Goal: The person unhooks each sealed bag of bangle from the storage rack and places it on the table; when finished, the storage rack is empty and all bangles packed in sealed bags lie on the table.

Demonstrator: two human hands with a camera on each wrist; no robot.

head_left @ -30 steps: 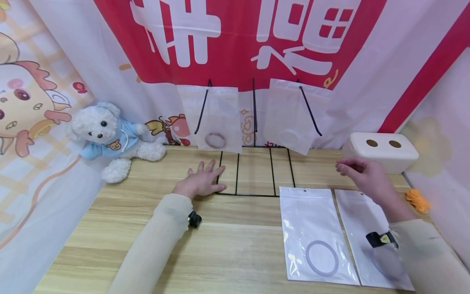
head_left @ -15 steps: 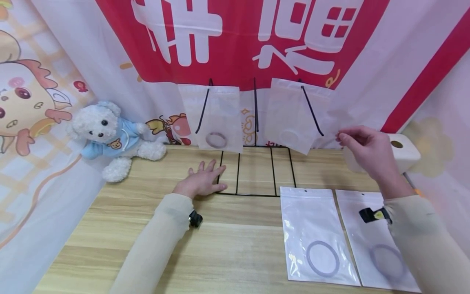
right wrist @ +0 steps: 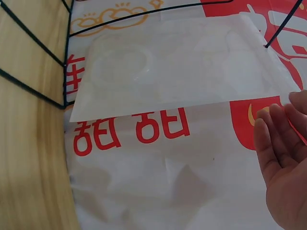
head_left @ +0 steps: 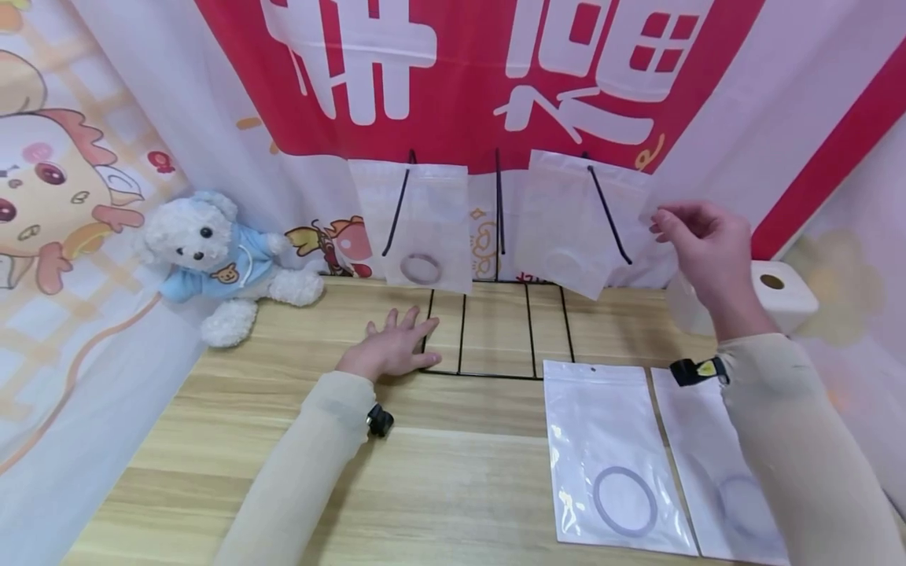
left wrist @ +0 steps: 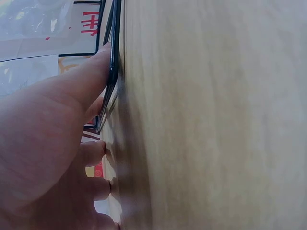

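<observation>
My left hand [head_left: 388, 347] rests with spread fingers at the left side of the black wire rack's base [head_left: 495, 376]. In the left wrist view its thumb [left wrist: 88, 72] lies against the wire. My right hand [head_left: 711, 248] is raised to the right of a translucent zip bag [head_left: 559, 212] hanging on the rack's right hook [head_left: 610, 216]. Its thumb and fingers are loosely bent; in the right wrist view the fingertips [right wrist: 264, 125] are right by the bag's corner [right wrist: 182, 67]. A second zip bag [head_left: 432, 212], with a ring inside, hangs from the left hook [head_left: 396, 212].
Two flat white zip bags lie side by side on the wooden table, the nearer-left one [head_left: 602, 417] showing a lilac ring [head_left: 625, 501], the other [head_left: 683, 424] partly under my right forearm. A white plush bear [head_left: 230, 255] sits at left, a white box [head_left: 793, 295] at right.
My right hand has risen from beside the white box to the level of the right hanging bag. My left hand has stayed on the rack's base.
</observation>
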